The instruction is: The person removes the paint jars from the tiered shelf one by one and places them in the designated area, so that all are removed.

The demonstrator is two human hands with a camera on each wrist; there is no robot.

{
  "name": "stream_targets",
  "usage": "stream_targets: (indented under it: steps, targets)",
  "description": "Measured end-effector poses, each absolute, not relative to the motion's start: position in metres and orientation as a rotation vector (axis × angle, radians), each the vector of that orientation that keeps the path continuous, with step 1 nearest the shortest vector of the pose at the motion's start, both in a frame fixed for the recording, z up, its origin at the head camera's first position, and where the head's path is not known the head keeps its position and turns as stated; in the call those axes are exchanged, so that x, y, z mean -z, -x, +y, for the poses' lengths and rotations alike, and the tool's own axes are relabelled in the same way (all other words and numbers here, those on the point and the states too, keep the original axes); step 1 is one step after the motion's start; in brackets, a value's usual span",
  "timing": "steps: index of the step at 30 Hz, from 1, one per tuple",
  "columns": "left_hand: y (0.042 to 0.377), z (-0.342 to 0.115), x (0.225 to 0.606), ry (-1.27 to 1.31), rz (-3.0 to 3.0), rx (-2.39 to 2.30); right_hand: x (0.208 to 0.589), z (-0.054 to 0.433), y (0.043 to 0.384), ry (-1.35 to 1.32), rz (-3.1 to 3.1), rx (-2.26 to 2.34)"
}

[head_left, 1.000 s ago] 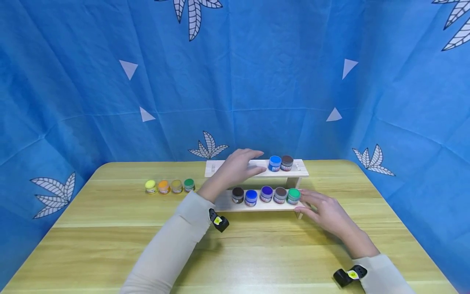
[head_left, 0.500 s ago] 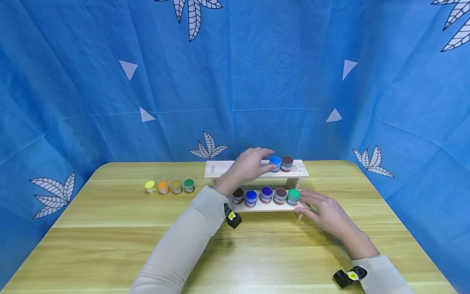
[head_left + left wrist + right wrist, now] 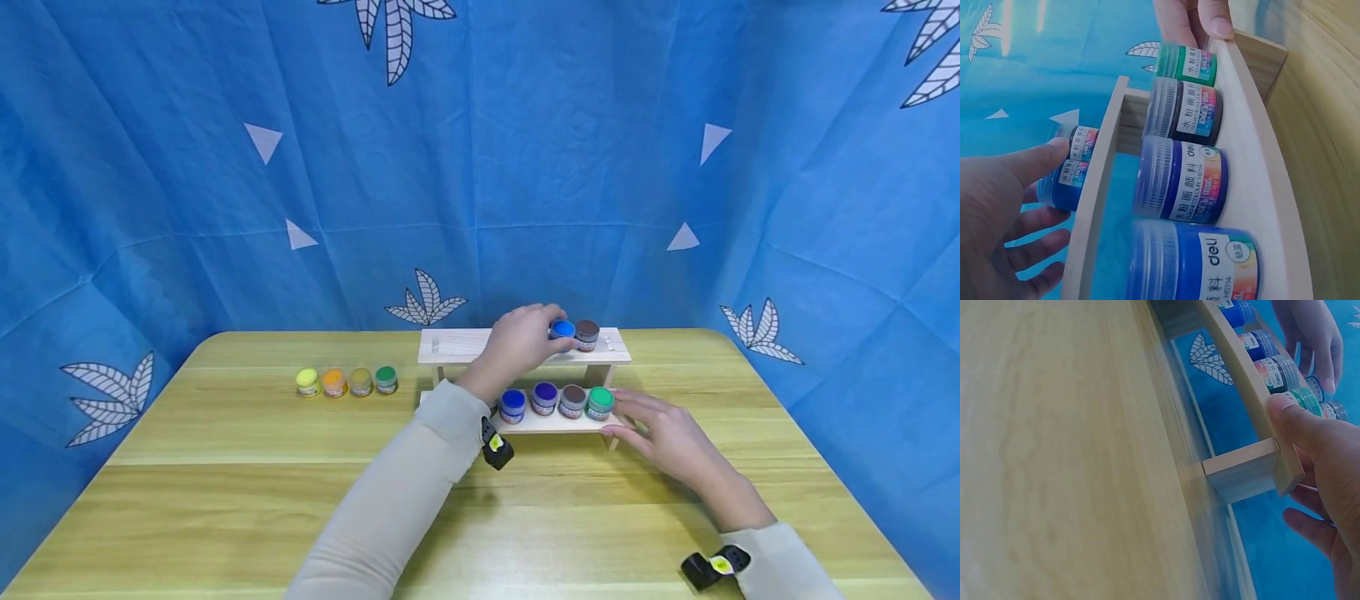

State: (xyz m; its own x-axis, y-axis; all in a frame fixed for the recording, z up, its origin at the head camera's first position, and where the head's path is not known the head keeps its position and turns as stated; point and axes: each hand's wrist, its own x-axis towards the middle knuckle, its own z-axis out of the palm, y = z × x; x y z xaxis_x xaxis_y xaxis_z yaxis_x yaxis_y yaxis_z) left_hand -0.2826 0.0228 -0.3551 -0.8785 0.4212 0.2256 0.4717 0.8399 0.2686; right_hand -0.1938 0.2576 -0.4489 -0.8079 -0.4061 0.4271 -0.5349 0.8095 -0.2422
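Observation:
My left hand [image 3: 523,340] reaches to the upper tier of a small two-tier wooden rack [image 3: 459,343]. Its thumb and forefinger pinch a light blue paint jar [image 3: 1065,187], which stands beside a dark brown paint jar [image 3: 587,333]. Along the lower tier are a blue jar [image 3: 513,404], a violet jar [image 3: 544,397], another brown jar [image 3: 573,400] and a green jar [image 3: 600,402]. A black one is mostly hidden behind my left wrist. My right hand [image 3: 663,429] grips the lower tier's right end, its thumb [image 3: 1285,406] on the front edge beside the green jar.
Left of the rack, a row of yellow [image 3: 307,382], orange [image 3: 334,382], ochre [image 3: 362,381] and dark green [image 3: 386,379] jars stands on the wooden table [image 3: 225,500]. A blue patterned curtain [image 3: 570,167] hangs behind the table and along its sides.
My left hand has moved right along the upper tier and its thumb and forefinger have closed on the light blue jar. The right hand stays on the rack's end.

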Motion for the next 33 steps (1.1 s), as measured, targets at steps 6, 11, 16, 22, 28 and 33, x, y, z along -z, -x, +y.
stream_targets:
  steps: [6, 11, 16, 22, 28, 33]
  targets:
    - [0.283, 0.025, 0.358, 0.679, -2.842, 0.440, 0.448, 0.257, 0.193, -0.706, -2.654, -0.502]
    - [0.280, 0.021, 0.357, 0.711, -2.856, 0.497, 0.450, 0.257, 0.193, -0.711, -2.644, -0.503]
    - [0.278, 0.013, 0.354, 0.754, -2.866, 0.549, 0.450, 0.257, 0.194, -0.715, -2.638, -0.505]
    - [0.277, 0.001, 0.350, 0.749, -2.871, 0.627, 0.449, 0.257, 0.194, -0.705, -2.646, -0.517]
    - [0.275, -0.014, 0.345, 0.719, -2.855, 0.749, 0.448, 0.256, 0.194, -0.706, -2.640, -0.517]
    - [0.273, -0.027, 0.341, 0.704, -2.849, 0.814, 0.448, 0.256, 0.194, -0.723, -2.617, -0.503]
